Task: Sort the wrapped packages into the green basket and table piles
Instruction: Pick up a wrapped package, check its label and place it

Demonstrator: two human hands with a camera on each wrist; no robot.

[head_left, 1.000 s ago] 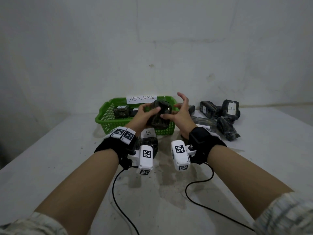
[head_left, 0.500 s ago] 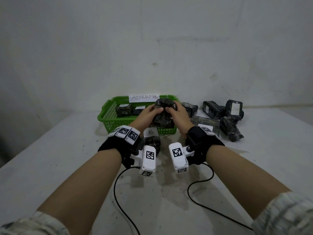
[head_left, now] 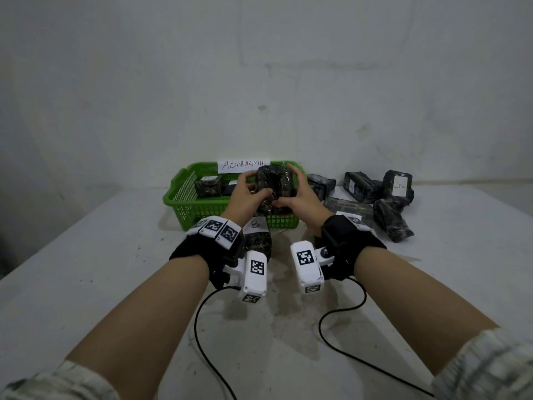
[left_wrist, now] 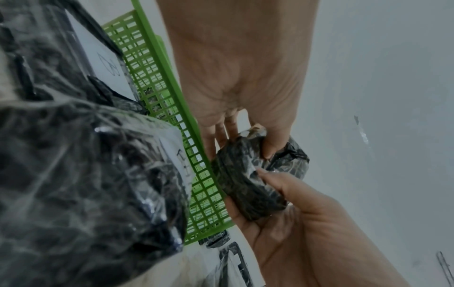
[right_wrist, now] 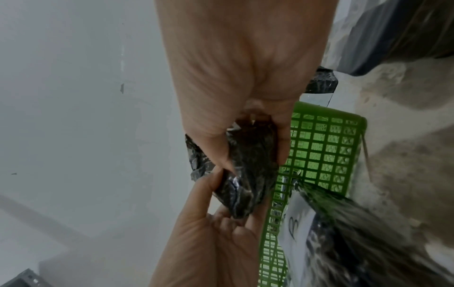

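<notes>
Both hands hold one dark wrapped package (head_left: 275, 187) in the air over the front wall of the green basket (head_left: 184, 183). My left hand (head_left: 249, 194) grips its left side, thumb across the front. My right hand (head_left: 298, 196) grips the right side, fingers curled over the top. In the left wrist view the left hand (left_wrist: 245, 143) pinches the package (left_wrist: 245, 186). The right wrist view shows the right hand (right_wrist: 250, 155) clamped on the package (right_wrist: 248, 174). No label shows on the held package.
The basket carries an "ABNORMAL" sign (head_left: 243, 166) and holds a package marked A (head_left: 209, 187). A package marked B (head_left: 256, 238) lies on the table (head_left: 86, 269) before the basket. Several packages (head_left: 398, 186) are piled at the right. Cables trail toward me.
My right hand's spread fingers have closed over the package's top. Both hands have turned the package so its broad face points at me, and lifted it slightly toward the basket.
</notes>
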